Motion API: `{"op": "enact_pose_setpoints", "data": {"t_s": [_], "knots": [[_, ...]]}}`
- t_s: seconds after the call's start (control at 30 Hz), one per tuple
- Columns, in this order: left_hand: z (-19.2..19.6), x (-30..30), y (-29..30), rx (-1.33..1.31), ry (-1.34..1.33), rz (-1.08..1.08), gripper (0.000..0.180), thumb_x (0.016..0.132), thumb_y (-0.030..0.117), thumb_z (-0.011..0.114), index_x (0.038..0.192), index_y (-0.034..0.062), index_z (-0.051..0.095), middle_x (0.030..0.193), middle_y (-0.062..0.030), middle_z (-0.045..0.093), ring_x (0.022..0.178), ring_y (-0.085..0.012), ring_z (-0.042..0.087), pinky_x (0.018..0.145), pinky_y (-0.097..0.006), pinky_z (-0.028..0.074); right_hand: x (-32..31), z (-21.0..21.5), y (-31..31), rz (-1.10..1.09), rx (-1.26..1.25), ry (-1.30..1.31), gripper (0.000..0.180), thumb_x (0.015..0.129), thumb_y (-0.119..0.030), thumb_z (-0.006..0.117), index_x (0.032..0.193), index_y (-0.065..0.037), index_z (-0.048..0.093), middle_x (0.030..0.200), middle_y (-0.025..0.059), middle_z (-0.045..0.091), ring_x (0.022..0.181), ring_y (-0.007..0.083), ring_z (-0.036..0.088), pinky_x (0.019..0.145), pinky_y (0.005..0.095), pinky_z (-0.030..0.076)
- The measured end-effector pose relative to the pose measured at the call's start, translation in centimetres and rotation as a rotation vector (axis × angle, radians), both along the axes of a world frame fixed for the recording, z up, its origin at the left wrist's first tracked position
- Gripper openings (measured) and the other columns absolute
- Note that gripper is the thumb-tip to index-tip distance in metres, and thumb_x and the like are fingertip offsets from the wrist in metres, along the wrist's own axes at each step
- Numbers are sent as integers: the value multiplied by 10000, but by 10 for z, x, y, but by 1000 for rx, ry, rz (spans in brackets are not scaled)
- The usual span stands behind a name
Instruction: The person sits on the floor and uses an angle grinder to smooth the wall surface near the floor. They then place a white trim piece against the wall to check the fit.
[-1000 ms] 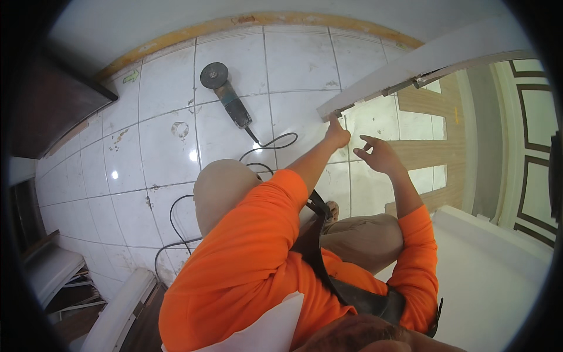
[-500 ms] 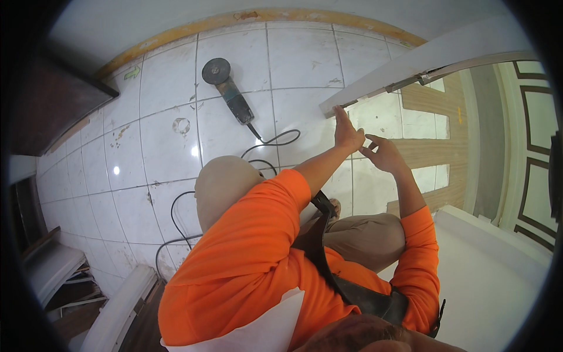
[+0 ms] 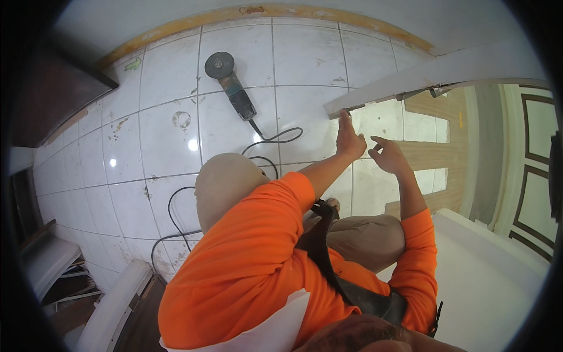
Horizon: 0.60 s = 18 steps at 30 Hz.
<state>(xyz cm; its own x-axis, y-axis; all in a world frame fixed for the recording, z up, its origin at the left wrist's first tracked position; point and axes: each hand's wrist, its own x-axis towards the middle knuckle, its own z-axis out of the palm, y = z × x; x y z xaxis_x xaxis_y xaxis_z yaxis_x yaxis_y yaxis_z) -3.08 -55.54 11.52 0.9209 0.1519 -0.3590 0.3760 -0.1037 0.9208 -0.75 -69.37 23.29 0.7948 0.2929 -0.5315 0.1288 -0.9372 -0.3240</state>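
The end of a long white panel [image 3: 410,76], with a worn brownish lower edge, is right by the fingertips of my left hand [image 3: 350,141]. Those fingers are stretched out toward its corner, and I cannot tell whether they touch it. My right hand [image 3: 389,156] hangs just to the right, a small gap from the left one, with its forefinger out and its other fingers bent. Nothing shows in either hand. An angle grinder [image 3: 236,94] with a dark disc lies on the floor, left of my hands.
A black cord [image 3: 275,139] loops from the grinder across the white tiles [image 3: 305,58] toward my knee. Wood-look strips [image 3: 425,154] lie over tiles on the right, before a pale door [image 3: 536,129] with dark trim. Dark furniture [image 3: 64,97] stands at the left; white panels [image 3: 111,311] lie lower left.
My right hand has drawn slightly away from the left, widening the gap between them. The left hand stays at the panel's end. The view has shifted a little.
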Motion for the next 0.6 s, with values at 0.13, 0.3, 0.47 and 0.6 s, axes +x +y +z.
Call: {"op": "enact_pose_setpoints", "data": {"t_s": [0.13, 0.3, 0.47, 0.6], "knots": [[-14, 16, 7, 11, -5, 88, 1045, 887, 107, 686, 1646, -64, -12, 1722, -307, 98, 1609, -417, 139, 1302, -413, 228, 1, 4, -1, 30, -1, -42, 573, 902, -276, 720, 1409, -23, 637, 1056, 201, 778, 984, 381, 738, 911, 451, 571], [-28, 24, 30, -182, 202, -97, 1117, 843, 165, 727, 1644, -71, -14, 1732, -295, 65, 1620, -387, 114, 1314, -384, 190, -3, 2, -4, 12, -34, -28, 581, 903, -285, 718, 1414, -22, 631, 1048, 204, 779, 979, 386, 739, 907, 453, 574], [-23, 24, -2, -13, 110, -10, 1288, 826, 279, 811, 1628, -59, -137, 1740, -289, -11, 1609, -380, 178, 1290, -371, 257, 4, 0, 2, 20, -13, -26, 579, 903, -291, 715, 1415, -33, 635, 1037, 197, 782, 977, 383, 742, 905, 454, 574], [0, 11, -9, -33, 49, -19, 1251, 858, 218, 779, 1604, -92, -176, 1718, -332, -86, 1623, -419, 11, 1323, -396, 132, 2, -1, 4, 11, 4, -9, 567, 898, -267, 708, 1407, -25, 639, 1021, 192, 784, 981, 380, 742, 908, 456, 572]]}}
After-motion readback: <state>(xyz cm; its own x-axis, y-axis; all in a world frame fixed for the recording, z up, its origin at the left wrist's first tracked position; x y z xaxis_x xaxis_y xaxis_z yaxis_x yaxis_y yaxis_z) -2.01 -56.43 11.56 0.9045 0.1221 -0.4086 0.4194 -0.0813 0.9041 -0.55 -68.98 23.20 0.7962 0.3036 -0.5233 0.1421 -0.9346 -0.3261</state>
